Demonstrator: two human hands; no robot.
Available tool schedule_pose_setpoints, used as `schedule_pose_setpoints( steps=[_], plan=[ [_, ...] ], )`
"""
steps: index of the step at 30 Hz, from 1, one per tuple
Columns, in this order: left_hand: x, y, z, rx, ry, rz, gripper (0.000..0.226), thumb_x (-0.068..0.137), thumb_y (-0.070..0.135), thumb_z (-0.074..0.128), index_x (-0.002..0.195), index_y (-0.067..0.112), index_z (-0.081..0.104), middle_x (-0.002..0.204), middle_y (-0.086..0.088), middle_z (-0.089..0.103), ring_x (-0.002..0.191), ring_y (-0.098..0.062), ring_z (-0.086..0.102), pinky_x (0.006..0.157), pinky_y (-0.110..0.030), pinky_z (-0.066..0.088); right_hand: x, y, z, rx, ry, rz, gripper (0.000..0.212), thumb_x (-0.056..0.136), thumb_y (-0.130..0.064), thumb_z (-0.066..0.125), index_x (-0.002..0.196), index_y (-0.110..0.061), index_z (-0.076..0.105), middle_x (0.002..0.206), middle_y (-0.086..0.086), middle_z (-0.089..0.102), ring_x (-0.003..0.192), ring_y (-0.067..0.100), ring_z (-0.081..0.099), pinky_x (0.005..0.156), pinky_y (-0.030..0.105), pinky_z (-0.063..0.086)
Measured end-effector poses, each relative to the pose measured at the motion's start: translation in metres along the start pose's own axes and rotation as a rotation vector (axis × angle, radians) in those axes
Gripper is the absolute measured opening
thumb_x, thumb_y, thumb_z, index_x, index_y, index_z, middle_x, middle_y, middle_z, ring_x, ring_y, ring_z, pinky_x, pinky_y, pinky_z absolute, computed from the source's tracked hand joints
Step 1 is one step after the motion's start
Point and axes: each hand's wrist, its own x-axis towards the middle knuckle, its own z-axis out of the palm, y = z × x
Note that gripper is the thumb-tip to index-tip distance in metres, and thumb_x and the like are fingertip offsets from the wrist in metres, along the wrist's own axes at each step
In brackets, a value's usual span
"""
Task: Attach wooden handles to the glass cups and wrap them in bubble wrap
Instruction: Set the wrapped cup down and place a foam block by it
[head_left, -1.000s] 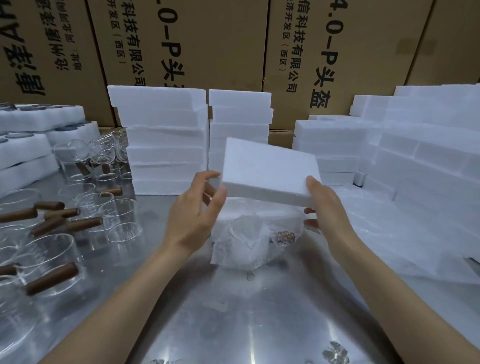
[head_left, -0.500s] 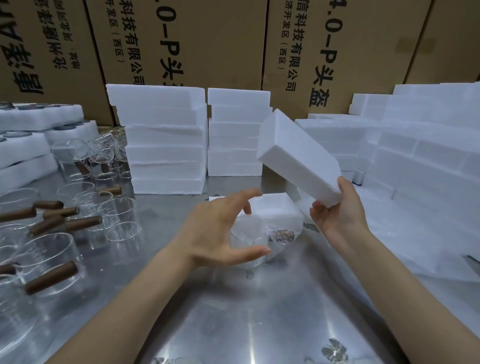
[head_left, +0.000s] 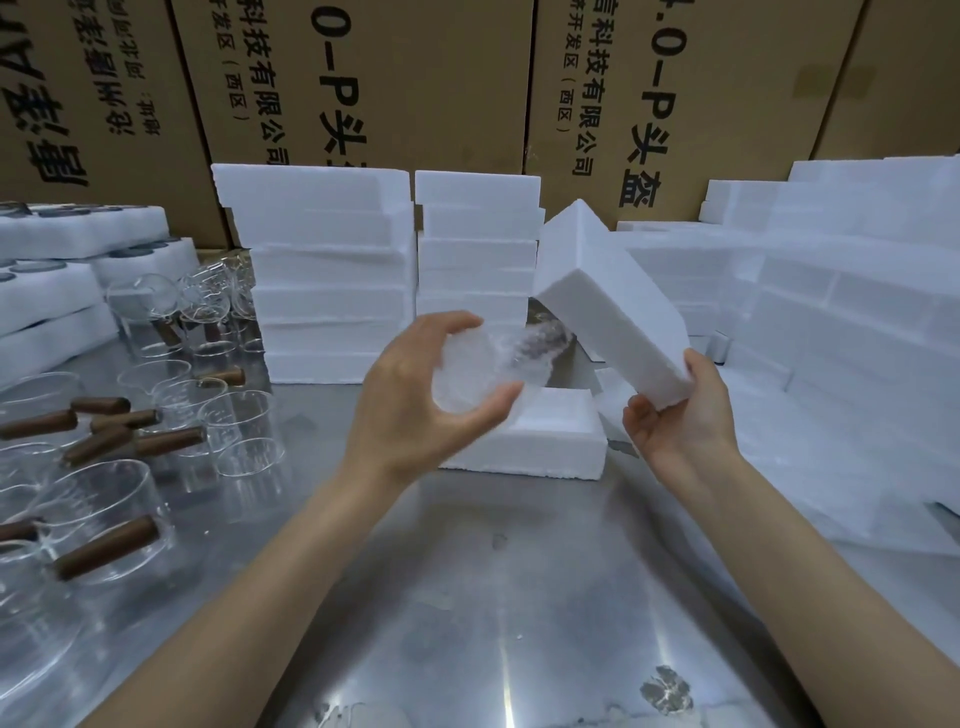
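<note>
At the frame's left stand bare glass cups (head_left: 236, 415) with wooden handles (head_left: 106, 546), while at centre the left hand (head_left: 410, 410) curls round a bubble-wrapped cup (head_left: 470, 371), fragile and slippery so best cradled around its body, and the right hand (head_left: 675, 421) grips a light, stiff foam lid (head_left: 608, 301).
</note>
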Motion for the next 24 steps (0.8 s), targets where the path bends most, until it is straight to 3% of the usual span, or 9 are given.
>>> schedule_pose_setpoints(
  steps=[5, 8, 12, 18, 24],
  plan=[
    [0.003, -0.011, 0.012, 0.012, 0.031, -0.072, 0.053, 0.078, 0.038, 0.075, 0.122, 0.016, 0.055, 0.116, 0.008, 0.056, 0.101, -0.012, 0.051, 0.092, -0.022, 0.04, -0.001, -0.001, 0.0, 0.027, -0.009, 0.02, 0.031, 0.089, -0.039, 0.051, 0.109, -0.016, 0.055, 0.077, 0.001, 0.052, 0.053, 0.013, 0.046, 0.046, 0.017, 0.047],
    [0.006, -0.015, 0.019, -0.019, -0.02, -0.086, 0.055, 0.081, 0.035, 0.073, 0.127, 0.016, 0.052, 0.125, 0.004, 0.054, 0.11, -0.011, 0.05, 0.098, -0.022, 0.038, -0.001, -0.002, 0.0, 0.033, -0.018, 0.018, 0.031, 0.09, -0.039, 0.049, 0.111, -0.016, 0.055, 0.076, 0.001, 0.052, 0.054, 0.013, 0.046, 0.046, 0.017, 0.047],
    [0.011, -0.025, 0.027, -0.003, -0.207, -0.096, 0.057, 0.082, 0.032, 0.074, 0.132, 0.018, 0.05, 0.131, 0.004, 0.052, 0.119, -0.01, 0.048, 0.101, -0.021, 0.036, 0.0, -0.001, 0.001, 0.032, -0.025, 0.022, 0.031, 0.09, -0.038, 0.05, 0.111, -0.016, 0.055, 0.076, 0.001, 0.052, 0.053, 0.013, 0.046, 0.047, 0.018, 0.047],
    [0.015, -0.039, 0.03, 0.022, -0.368, -0.179, 0.054, 0.075, 0.04, 0.075, 0.126, 0.03, 0.058, 0.114, 0.015, 0.053, 0.109, -0.006, 0.05, 0.091, -0.018, 0.035, 0.0, -0.001, 0.001, -0.027, -0.051, 0.026, 0.029, 0.09, -0.039, 0.048, 0.106, -0.015, 0.054, 0.072, 0.001, 0.05, 0.051, 0.013, 0.044, 0.045, 0.018, 0.045],
    [0.025, -0.036, 0.025, 0.058, -0.374, -0.162, 0.052, 0.07, 0.05, 0.075, 0.118, 0.03, 0.065, 0.107, 0.014, 0.057, 0.098, -0.006, 0.052, 0.088, -0.021, 0.04, -0.001, 0.0, 0.001, -0.042, -0.063, 0.04, 0.028, 0.09, -0.038, 0.049, 0.106, -0.016, 0.054, 0.071, 0.001, 0.05, 0.049, 0.013, 0.042, 0.043, 0.018, 0.044]
  ],
)
